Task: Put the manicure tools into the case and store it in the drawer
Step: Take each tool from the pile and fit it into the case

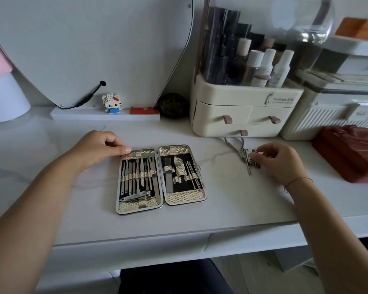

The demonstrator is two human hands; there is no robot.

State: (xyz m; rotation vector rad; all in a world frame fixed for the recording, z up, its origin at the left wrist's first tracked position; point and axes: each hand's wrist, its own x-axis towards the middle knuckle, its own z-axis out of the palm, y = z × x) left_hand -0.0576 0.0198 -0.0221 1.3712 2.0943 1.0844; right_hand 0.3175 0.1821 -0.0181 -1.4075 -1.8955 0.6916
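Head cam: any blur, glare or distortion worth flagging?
Head view: soft, even light with faint shadows; wide-angle distortion bows the table along its front edge; right hand and loose tools look slightly soft; case is sharp; glare on the organizer's clear lid.
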